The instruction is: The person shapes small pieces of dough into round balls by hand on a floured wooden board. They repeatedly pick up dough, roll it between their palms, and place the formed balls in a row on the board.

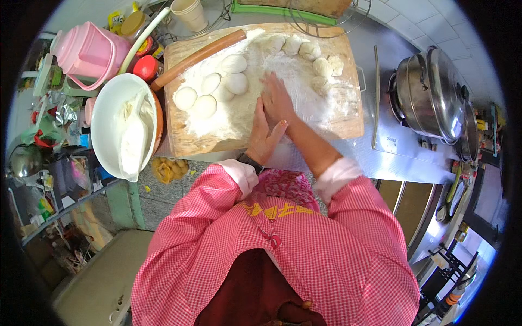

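My left hand [263, 136] and my right hand [278, 98] meet palm to palm above the floured wooden board [220, 147]. Whether anything lies between the palms is hidden. On the left half of the board sit several smooth, round dough pieces [211, 83] in loose flour. Along the far right, several rougher dough lumps [310, 51] form a curved row. A wooden rolling pin [204, 55] lies slantwise across the board's far left corner, apart from both hands.
Left of the board stands a large bowl [107, 130] holding a floury white bag [136, 142]. Behind it are a pink lidded bucket [91, 51] and a red-lidded jar [145, 68]. A lidded steel pot [428, 93] sits on the stove at right. A wire rack [332, 30] overhangs the board's back edge.
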Tool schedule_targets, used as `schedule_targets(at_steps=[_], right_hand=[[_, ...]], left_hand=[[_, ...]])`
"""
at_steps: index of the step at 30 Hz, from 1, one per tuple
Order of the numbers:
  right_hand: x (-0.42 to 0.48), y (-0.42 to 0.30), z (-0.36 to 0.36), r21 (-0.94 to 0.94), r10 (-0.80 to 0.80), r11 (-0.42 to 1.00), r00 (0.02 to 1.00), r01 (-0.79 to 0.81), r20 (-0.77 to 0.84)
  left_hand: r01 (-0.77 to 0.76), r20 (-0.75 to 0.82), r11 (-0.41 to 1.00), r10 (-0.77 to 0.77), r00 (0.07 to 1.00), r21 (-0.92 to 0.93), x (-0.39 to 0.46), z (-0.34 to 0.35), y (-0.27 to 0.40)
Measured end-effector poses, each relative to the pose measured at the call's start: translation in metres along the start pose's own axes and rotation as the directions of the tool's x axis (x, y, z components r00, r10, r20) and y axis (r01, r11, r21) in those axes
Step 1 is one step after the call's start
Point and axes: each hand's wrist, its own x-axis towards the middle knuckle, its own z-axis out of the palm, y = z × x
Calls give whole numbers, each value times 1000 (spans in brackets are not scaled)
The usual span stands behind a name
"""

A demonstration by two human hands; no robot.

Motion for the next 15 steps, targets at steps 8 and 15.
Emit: schedule_targets(at_steps=[8,15], right_hand=[[23,11,-4,-249,-63,967,998,56,-22],[5,1,-4,113,11,994,1000,-8,-22]], left_hand=[[3,-44,999,-1,999,54,5,2,-10],[-82,-68,996,85,994,45,5,7,-7]])
